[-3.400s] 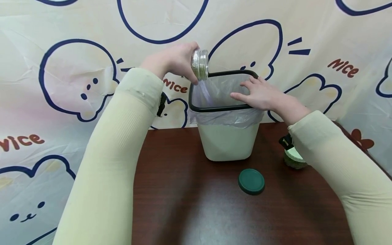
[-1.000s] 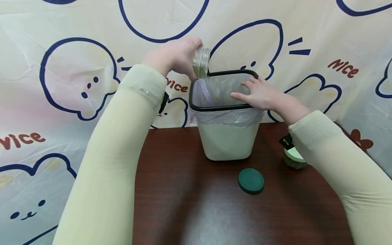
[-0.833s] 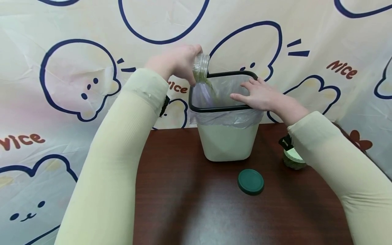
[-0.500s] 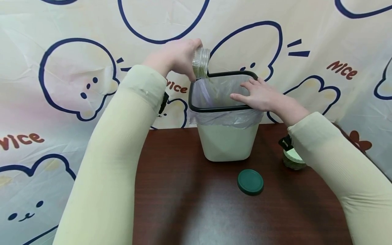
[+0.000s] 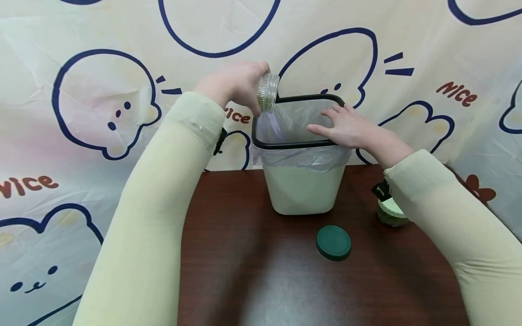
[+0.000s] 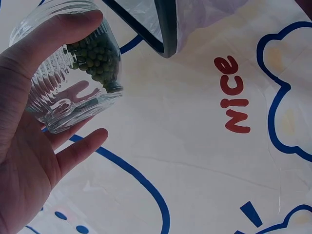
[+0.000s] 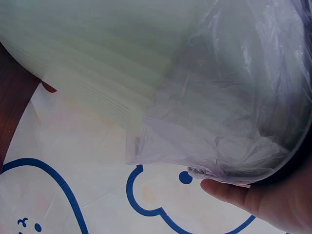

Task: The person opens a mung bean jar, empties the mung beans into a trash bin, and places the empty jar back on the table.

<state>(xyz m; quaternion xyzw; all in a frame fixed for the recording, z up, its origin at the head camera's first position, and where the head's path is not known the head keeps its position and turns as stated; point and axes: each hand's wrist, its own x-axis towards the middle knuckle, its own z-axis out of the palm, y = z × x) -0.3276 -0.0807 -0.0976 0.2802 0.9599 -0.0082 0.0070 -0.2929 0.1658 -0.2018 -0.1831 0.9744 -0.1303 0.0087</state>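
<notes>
In the head view my left hand [image 5: 234,86] grips a ridged clear glass jar [image 5: 267,93], tipped mouth-down over the left rim of a pale green trash bin [image 5: 303,190]. Small round green beans [image 6: 97,58] lie gathered in part of the jar in the left wrist view. The thumb lies across the glass there, while one finger sticks out away from it. My right hand [image 5: 346,124] rests on the bin's right rim, thumb and forefinger extended over the opening. A translucent bag [image 7: 209,122] lines the bin and folds over its edge; its bottom is hidden.
A round green lid [image 5: 333,242] lies on the dark wood table [image 5: 228,271] in front of the bin. Partly behind the right forearm stands a small container with a pale green top [image 5: 392,210]. A cartoon-print cloth [image 5: 122,27] hangs close behind.
The left hand has bobbed up and down with the tilted jar. Green beans were pouring from it 0.8 s ago; no falling beans show now. The right hand and bin stayed put.
</notes>
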